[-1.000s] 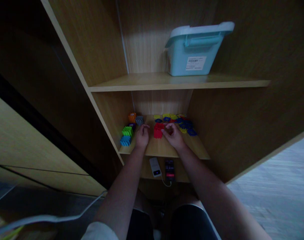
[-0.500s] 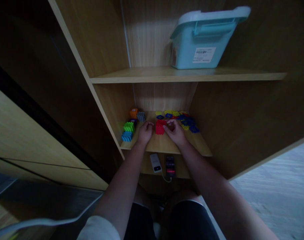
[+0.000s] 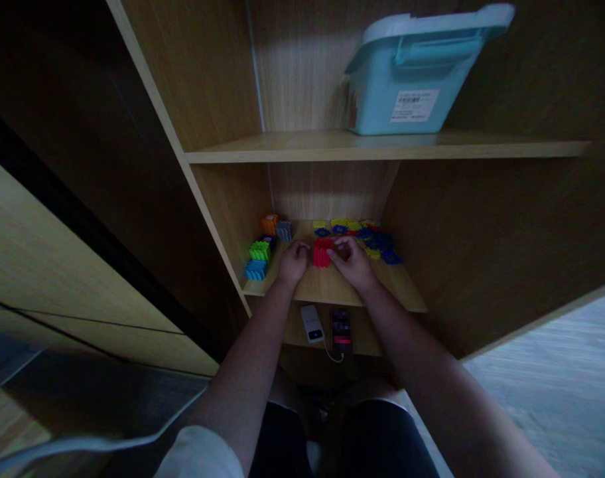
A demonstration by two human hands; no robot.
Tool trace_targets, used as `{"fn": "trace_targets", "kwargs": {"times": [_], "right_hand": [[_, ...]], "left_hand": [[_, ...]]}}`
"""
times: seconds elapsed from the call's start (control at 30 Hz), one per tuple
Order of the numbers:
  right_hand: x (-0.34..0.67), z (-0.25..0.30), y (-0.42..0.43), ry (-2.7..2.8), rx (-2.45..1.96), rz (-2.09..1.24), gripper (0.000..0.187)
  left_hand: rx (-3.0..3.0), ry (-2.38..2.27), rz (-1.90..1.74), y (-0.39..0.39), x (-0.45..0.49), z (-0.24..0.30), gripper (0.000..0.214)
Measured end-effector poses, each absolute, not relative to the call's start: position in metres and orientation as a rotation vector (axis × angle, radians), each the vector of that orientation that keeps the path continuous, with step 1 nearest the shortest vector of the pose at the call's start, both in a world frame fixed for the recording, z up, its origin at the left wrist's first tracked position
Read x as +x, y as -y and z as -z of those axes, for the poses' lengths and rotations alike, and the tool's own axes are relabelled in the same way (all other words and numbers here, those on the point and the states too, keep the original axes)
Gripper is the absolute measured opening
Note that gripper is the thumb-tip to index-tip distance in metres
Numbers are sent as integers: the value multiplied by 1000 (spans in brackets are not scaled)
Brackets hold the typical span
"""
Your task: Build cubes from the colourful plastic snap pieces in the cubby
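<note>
A red block of ridged interlocking plastic pieces point(image 3: 322, 253) stands upright on the middle shelf between my hands. My right hand point(image 3: 353, 260) has its thumb and fingers closed at the block's right edge. On the block's other side is my left hand point(image 3: 293, 261), fingers curled together close to it; what they hold, if anything, is hidden. Loose blue flat pieces point(image 3: 377, 242) and yellow flat pieces point(image 3: 339, 222) lie in a spread behind and to the right of my right hand, with a few red bits among them.
Along the left side stand a light blue block point(image 3: 256, 269), a green block point(image 3: 259, 251), an orange block point(image 3: 270, 224) and a grey block point(image 3: 284, 231). A teal lidded bin point(image 3: 402, 86) sits on the upper shelf point(image 3: 307, 147). Below lie a white power bank point(image 3: 311, 323) and a cabled phone point(image 3: 341, 330).
The whole view has shifted slightly, so everything appears a little further right. Both hands keep nearly the same places around the red block.
</note>
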State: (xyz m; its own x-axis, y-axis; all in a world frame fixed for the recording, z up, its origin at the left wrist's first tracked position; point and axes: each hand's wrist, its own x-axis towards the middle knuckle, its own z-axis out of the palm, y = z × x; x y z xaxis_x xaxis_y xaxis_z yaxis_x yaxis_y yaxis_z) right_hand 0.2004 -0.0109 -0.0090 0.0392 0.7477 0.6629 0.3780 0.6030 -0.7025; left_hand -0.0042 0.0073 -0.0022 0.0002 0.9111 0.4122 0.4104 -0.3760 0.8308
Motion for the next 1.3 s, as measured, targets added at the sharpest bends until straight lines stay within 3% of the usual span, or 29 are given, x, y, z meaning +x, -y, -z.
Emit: {"fn": "trace_targets", "kwargs": {"times": [0.6, 0.9, 1.07, 1.3], "right_hand": [[199, 6, 14, 1566, -974, -327, 35], [223, 13, 12, 1303, -1477, 116, 26], [216, 21, 11, 1525, -1753, 50, 23], [224, 29, 1, 1550, -1564, -73, 26]], "left_hand": [[1806, -1373, -1370, -9, -5, 4, 23], [1758, -1405, -1366, -7, -5, 2, 23], [1752, -1419, -1363, -9, -5, 3, 22], [1739, -1408, -1354, -11, -5, 5, 21]]}}
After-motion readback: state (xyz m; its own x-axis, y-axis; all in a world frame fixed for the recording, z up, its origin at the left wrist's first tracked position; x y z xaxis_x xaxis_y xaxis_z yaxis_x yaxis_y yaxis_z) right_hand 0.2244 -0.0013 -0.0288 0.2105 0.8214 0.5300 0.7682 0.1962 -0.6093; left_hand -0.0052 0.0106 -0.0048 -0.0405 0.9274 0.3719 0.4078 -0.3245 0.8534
